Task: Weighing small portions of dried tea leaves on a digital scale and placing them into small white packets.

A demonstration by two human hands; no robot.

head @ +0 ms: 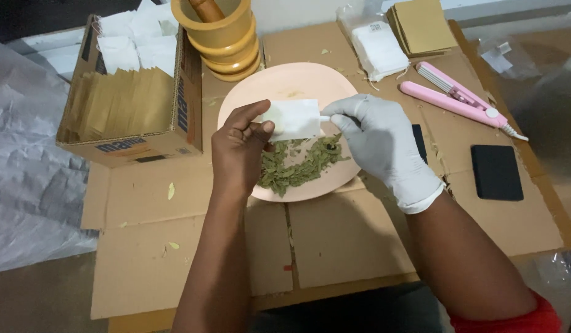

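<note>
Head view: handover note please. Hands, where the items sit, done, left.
Left hand, bare: fingers pinch the left edge of a small white paper sachet held above the round pale pink plate.
Right hand, in a white glove: fingers at the sachet's right edge, by a small white piece I cannot identify.
Crushed green dried leaves lie in a pile on the plate, under the hands.
Yellow wooden mortar with pestle stands behind the plate; cardboard box of sachets and tan envelopes on the left; pink heat sealer on the right.
Done: leaves crushed and plated.
Left: apparently filling and sealing; the sachet's contents are not visible.
</note>
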